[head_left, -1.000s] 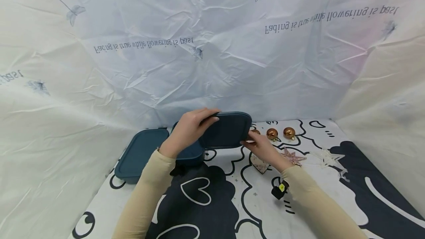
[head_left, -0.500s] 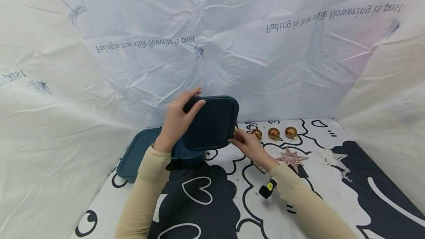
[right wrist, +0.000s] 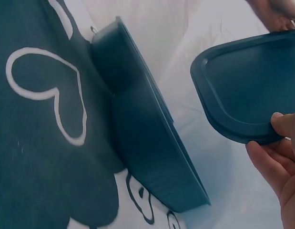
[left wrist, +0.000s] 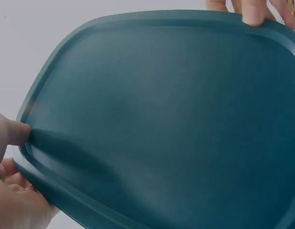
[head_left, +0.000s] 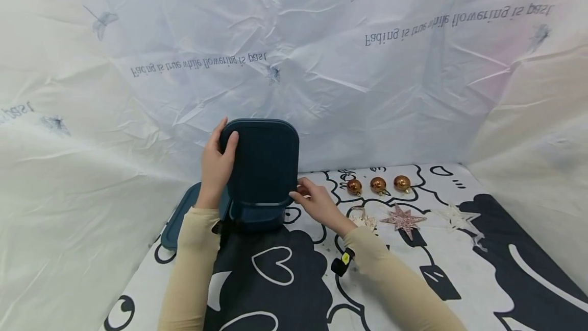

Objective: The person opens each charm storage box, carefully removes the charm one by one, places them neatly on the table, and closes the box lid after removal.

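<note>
A dark teal, rounded-rectangular lid [head_left: 264, 162] is held raised and steeply tilted between both hands. My left hand [head_left: 216, 167] grips its upper left edge, thumb on the near face; the left wrist view shows this hand [left wrist: 16, 186] at the lid's corner. Pinching the lid's lower right edge is my right hand [head_left: 317, 203], its thumb and fingers on either side of the rim in the right wrist view. A teal box [right wrist: 147, 138] stands on the cloth just below the lid. Its inside is hidden in every view.
Left of the box lies another teal container [head_left: 181, 218], partly behind my left arm. To the right are several copper baubles [head_left: 378, 185], a pink glitter star [head_left: 403, 219], a white star [head_left: 457, 218] and a pale ornament [head_left: 363, 218] partly behind my right arm. White sheeting [head_left: 294, 91] hangs behind.
Both hands have carried the lid leftward, and it has risen and tipped more upright. The copper baubles and the pink star are now less covered by my right arm.
</note>
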Tool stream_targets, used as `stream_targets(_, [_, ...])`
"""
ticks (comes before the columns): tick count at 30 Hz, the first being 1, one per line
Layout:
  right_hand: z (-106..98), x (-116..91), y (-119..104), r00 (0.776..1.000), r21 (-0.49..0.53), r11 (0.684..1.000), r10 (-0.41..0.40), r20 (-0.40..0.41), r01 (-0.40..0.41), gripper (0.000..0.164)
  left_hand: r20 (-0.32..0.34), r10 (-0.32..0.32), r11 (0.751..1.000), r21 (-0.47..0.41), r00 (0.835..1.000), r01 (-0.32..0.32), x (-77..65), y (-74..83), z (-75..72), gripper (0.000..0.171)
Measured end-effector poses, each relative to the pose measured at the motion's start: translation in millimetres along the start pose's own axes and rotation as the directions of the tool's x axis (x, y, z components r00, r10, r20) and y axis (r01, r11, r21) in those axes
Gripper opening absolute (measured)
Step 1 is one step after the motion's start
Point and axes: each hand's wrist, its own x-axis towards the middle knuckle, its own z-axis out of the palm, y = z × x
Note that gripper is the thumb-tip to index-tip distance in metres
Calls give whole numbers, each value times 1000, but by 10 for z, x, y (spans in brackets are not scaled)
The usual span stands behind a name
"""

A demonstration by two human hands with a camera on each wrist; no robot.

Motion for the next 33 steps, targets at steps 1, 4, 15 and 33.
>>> stream_targets(1, [30,13,-3,1000,13,1000,6,2,-6,30,1,-13,1000,17,1000,13,-17,-44,-24,53])
stream_targets(4, [106,47,6,1000,34,999,28,-5,-28,29,15,-30,998,60,999,29,-75,-184,-67,55])
stream_targets(15, [311,142,24,990,156,979,137,-35,-130,50,57,-278,953,140,959,268,-297,-656,-195,57])
stream_targets(33, [599,247,100,979,-4,981,193,-58,-193,56,107,-385,898,272,917,345,-362,-1264,-105,53])
